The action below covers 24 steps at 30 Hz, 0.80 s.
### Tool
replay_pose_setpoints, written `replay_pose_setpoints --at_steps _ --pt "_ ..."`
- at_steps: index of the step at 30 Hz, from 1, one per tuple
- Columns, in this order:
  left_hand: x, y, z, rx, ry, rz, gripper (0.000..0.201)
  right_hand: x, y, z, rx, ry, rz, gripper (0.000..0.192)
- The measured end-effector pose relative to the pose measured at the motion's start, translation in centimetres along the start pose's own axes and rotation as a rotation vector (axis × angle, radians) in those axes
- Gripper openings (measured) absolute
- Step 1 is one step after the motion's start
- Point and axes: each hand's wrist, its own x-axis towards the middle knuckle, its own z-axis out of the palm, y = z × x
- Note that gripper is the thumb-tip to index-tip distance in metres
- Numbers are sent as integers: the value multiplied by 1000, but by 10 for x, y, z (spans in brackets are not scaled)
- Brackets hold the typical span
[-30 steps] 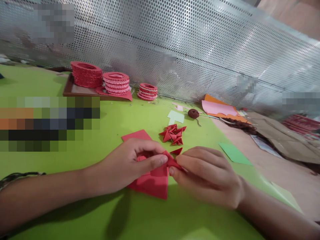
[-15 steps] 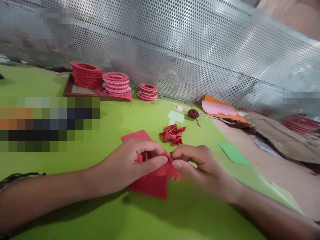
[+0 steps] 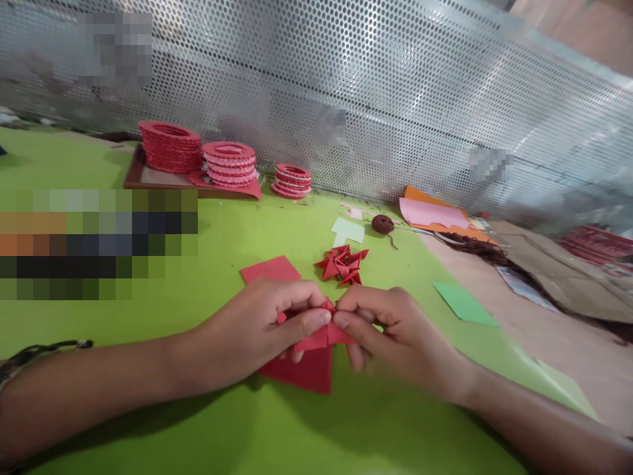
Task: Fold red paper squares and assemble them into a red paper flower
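Note:
A small piece of folded red paper (image 3: 316, 338) is pinched between my left hand (image 3: 279, 323) and my right hand (image 3: 390, 326). Thumbs and index fingertips of both hands meet close together near its top. Part of the paper is hidden behind my fingers. Under my left hand lies a flat red paper sheet (image 3: 301, 373) on the green tabletop, its far corner showing beyond my knuckles. Just past my fingertips rests a cluster of pointed red folded-paper pieces (image 3: 342, 264).
Stacks of red and pink paper rings (image 3: 171, 148) stand at the back left, some on a brown tray (image 3: 163, 190). A brown yarn ball (image 3: 382, 224) lies at the back. Green paper (image 3: 465, 305) is to the right. A perforated metal panel (image 3: 316, 79) borders the far edge.
My right fingers have moved slightly left and up, closer to my left fingertips. The red paper between them is now gripped nearer its top. The things around have stayed put.

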Motion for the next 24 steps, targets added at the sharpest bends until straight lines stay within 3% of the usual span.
replay_pose_setpoints --at_steps 10,16,21,24 --pt "1 -5 2 109 87 116 25 0 1 10 -62 122 -60 24" --pt "2 -7 1 69 19 25 25 1 5 9 -60 87 -64 14" --pt "4 -8 0 113 -5 30 25 2 10 8 -74 37 -51 17" --pt "4 -9 -2 111 -36 -33 24 4 11 8 -78 36 -47 18"
